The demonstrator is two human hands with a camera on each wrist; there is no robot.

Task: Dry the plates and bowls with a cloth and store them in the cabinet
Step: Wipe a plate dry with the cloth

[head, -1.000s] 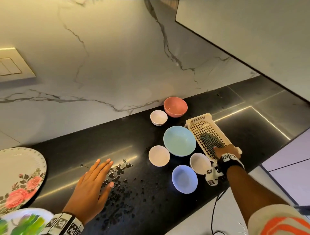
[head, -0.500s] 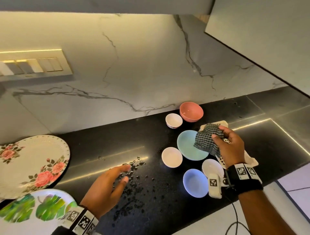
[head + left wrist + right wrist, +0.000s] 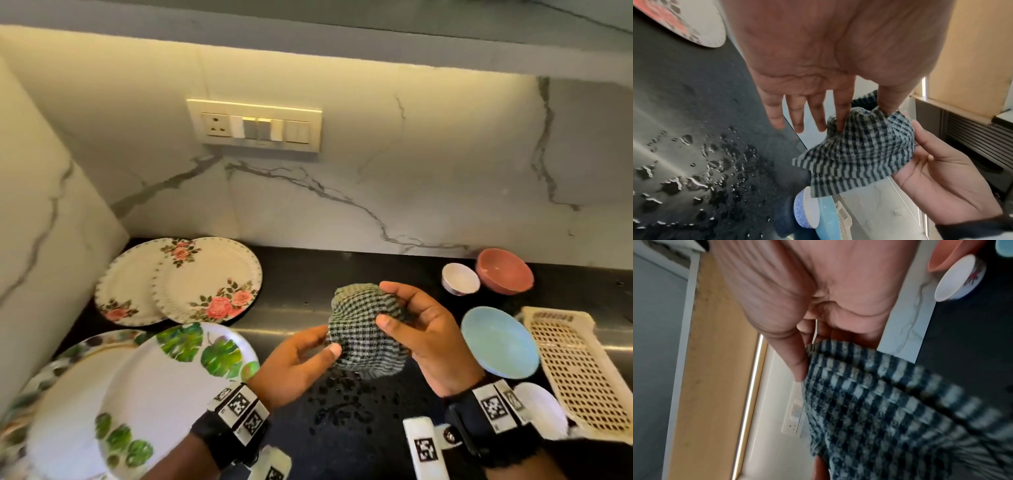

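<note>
Both hands hold the checked cloth (image 3: pixel 366 334) above the wet counter (image 3: pixel 291 305). The left hand (image 3: pixel 296 363) pinches its left edge; the right hand (image 3: pixel 428 339) grips its right side.

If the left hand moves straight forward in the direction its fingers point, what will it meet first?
Most likely the right hand: the left hand already pinches the checked cloth, and its fingers aim across it toward the right palm. Depth is unclear.

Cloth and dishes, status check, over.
Left hand and right hand both grip the checked cloth above the wet counter. Leaf plates, rose plates, blue bowl untouched. Nothing in the way.
</note>
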